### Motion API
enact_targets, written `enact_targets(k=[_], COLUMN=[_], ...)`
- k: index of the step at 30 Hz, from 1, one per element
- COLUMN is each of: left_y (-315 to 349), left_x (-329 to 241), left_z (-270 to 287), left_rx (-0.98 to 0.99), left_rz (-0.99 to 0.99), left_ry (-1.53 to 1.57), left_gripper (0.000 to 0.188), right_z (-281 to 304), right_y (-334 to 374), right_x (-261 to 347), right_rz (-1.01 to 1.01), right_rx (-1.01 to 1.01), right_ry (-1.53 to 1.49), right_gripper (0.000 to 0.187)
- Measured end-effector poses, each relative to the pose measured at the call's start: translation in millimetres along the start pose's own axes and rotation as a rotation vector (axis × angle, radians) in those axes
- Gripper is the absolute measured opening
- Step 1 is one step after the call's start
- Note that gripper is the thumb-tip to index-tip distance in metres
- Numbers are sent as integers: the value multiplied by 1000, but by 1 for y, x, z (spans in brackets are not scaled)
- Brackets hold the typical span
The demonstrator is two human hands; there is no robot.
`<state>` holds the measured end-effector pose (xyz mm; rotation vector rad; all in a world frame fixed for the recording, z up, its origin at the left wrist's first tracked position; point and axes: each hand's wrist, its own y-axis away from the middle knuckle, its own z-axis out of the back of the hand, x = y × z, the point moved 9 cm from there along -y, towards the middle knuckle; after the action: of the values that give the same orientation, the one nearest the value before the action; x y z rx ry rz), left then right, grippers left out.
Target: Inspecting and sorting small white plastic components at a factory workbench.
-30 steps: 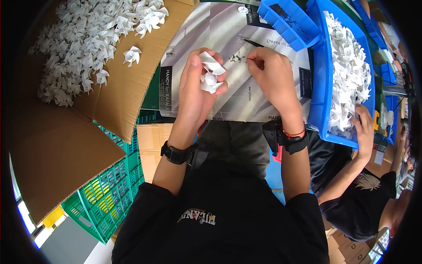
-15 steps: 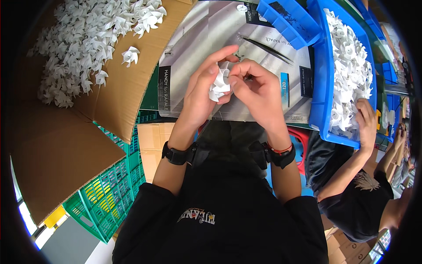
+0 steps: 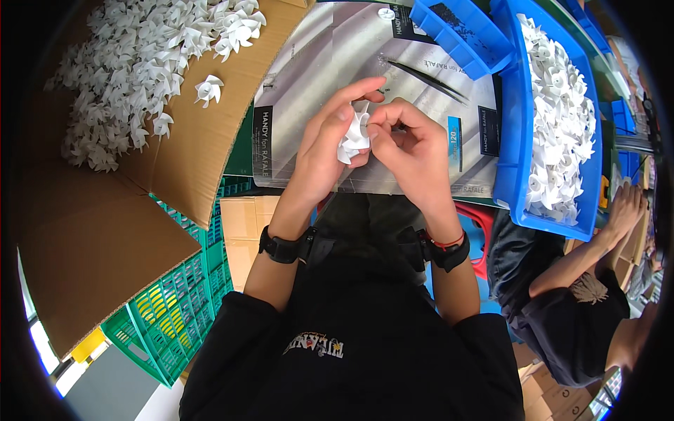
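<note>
My left hand [image 3: 319, 144] holds a small white fan blade [image 3: 353, 142] between thumb and fingers, its index finger stretched out beyond it. Against the blade's middle, the thumb and index finger of my right hand [image 3: 418, 144] are pinched together. Whatever lies between those fingertips is too small to make out. Both hands are above a printed sheet [image 3: 295, 91] covering the table. Black tweezers [image 3: 430, 81] lie on this sheet, beyond my right hand. Near them is a blue divided bin [image 3: 477, 52] with tiny black parts inside.
At left, an open cardboard box [image 3: 200, 144] holds a heap of white fan blades. A blue tray [image 3: 510, 151] full of similar blades stands at right. Beside it is a co-worker's hand [image 3: 625, 214]. A green crate [image 3: 151, 344] stands below the box.
The co-worker's hand has left the blue tray and moved right. My hands stay nearly in place, with the fan blade turned slightly between them.
</note>
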<state>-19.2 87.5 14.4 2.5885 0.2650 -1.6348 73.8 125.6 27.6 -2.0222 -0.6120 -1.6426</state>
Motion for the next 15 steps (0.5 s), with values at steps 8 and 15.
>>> enact_targets(k=[8,15], left_y=[2,1], left_x=[-3,0], left_z=[-4,-8], left_rx=[28,45], left_rz=[25,28], left_ry=[-112,-103], left_gripper=[55,59], right_z=[7,11], right_y=[6,-2], right_x=[14,22], right_rz=[86,185], right_rx=[-56,37], right_ry=[262,373], right_gripper=[10,12])
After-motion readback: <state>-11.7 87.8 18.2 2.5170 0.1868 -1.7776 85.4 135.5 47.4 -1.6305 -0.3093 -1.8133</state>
